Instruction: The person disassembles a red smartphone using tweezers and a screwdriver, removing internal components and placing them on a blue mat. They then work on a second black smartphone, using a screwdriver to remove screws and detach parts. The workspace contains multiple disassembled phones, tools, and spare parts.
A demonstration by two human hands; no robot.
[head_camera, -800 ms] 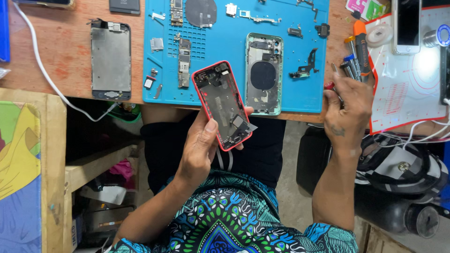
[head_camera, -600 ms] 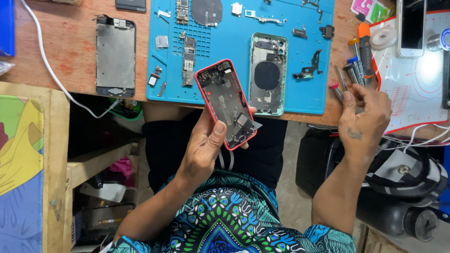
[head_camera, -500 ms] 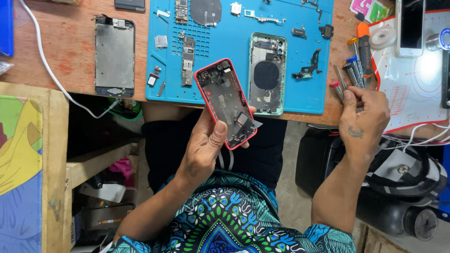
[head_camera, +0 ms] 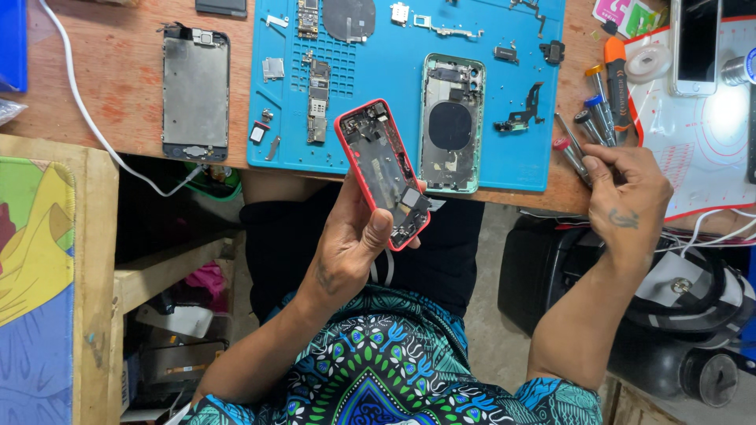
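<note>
Left hand [head_camera: 352, 240]: wrapped around the lower end of a red phone housing [head_camera: 383, 172], thumb pressed on its open inner face, fingers behind it.
Red phone housing: opened, inner parts showing, held tilted in the air just below the counter [head_camera: 118, 86] edge, its top end overlapping the blue repair mat [head_camera: 394, 71] in view.
Right hand [head_camera: 628, 197]: at the counter's right edge, fingers curled and pinching the shaft of a red-tipped screwdriver [head_camera: 568, 156].
Red-tipped screwdriver: slanted, its tip end pointing up and left toward the mat's right edge, just beside a cluster of other screwdrivers [head_camera: 598, 114] with blue and orange caps.
Blue repair mat: lies on the wooden counter; carries a green phone housing [head_camera: 451, 122] with a dark round coil, a logic board [head_camera: 318, 102], small brackets and flex parts.
Green phone housing: flat on the mat, just right of the red one, apart from it.
Screen assembly [head_camera: 195, 93]: metal back plate up, on bare wood left of the mat.
White cable [head_camera: 94, 126]: runs across the counter's left part and drops over the edge.
White mat [head_camera: 701, 134]: red-edged, at the far right, brightly lit, with a white phone [head_camera: 695, 46] and a tape roll [head_camera: 648, 63] on it.
</note>
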